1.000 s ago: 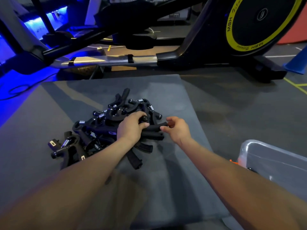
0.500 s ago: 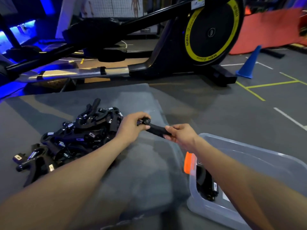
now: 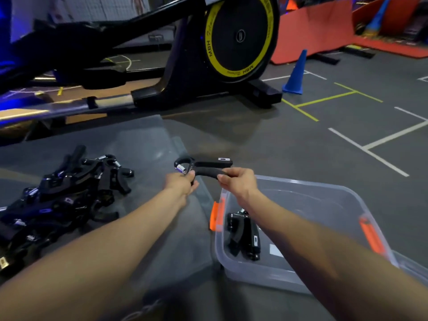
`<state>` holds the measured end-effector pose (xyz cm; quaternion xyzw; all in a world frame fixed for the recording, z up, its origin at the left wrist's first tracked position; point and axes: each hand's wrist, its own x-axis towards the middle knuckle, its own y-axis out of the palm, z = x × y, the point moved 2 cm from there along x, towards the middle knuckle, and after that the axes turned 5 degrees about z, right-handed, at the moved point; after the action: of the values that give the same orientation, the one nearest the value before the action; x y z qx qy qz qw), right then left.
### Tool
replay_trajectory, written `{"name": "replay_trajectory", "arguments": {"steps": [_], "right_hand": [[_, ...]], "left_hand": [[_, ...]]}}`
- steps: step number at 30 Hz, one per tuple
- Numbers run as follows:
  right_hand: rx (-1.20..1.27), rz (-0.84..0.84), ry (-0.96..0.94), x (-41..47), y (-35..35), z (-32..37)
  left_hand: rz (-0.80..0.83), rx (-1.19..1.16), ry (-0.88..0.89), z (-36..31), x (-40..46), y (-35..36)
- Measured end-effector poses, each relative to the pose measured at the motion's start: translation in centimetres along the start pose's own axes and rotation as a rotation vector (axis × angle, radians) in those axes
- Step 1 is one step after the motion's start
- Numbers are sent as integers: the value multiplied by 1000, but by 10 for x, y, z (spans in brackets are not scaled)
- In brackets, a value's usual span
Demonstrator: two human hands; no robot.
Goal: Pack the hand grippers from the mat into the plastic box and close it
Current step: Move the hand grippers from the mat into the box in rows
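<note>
A black hand gripper (image 3: 203, 167) with a silver spring is held in the air between both hands, above the mat's right edge. My left hand (image 3: 181, 183) pinches its spring end and my right hand (image 3: 238, 184) grips a foam handle. A pile of several black hand grippers (image 3: 62, 200) lies on the grey mat (image 3: 148, 144) to the left. The clear plastic box (image 3: 324, 198) with orange latches stands open on the floor at the right, and a hand gripper (image 3: 243, 235) lies inside it, partly hidden by my right forearm.
A black exercise machine with a yellow-ringed flywheel (image 3: 238, 35) stands just beyond the mat. A blue cone (image 3: 296, 75) and red mats (image 3: 324, 28) are further back on the right. Painted lines mark the grey floor (image 3: 347, 140).
Both hands have lifted one hand gripper off the pile and carried it right, toward the box. The view has swung right, so more of the box shows.
</note>
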<state>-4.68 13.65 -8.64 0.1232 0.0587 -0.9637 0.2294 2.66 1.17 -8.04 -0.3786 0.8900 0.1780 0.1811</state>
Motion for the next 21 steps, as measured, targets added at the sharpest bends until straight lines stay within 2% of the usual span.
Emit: {"name": "replay_trajectory", "arguments": {"steps": [3, 6, 9, 14, 21], "right_hand": [[-245, -12, -107, -5, -17, 5], [-454, -117, -257, -14, -35, 15], [-596, -126, -263, -17, -53, 11], [-491, -30, -110, -23, -79, -12], [-422, -54, 3, -29, -108, -32]], "left_hand": [[27, 56, 52, 1, 4, 9], [103, 151, 108, 4, 7, 19], [202, 268, 141, 9, 6, 31], [317, 314, 97, 24, -3, 59], [404, 271, 26, 44, -10, 86]]}}
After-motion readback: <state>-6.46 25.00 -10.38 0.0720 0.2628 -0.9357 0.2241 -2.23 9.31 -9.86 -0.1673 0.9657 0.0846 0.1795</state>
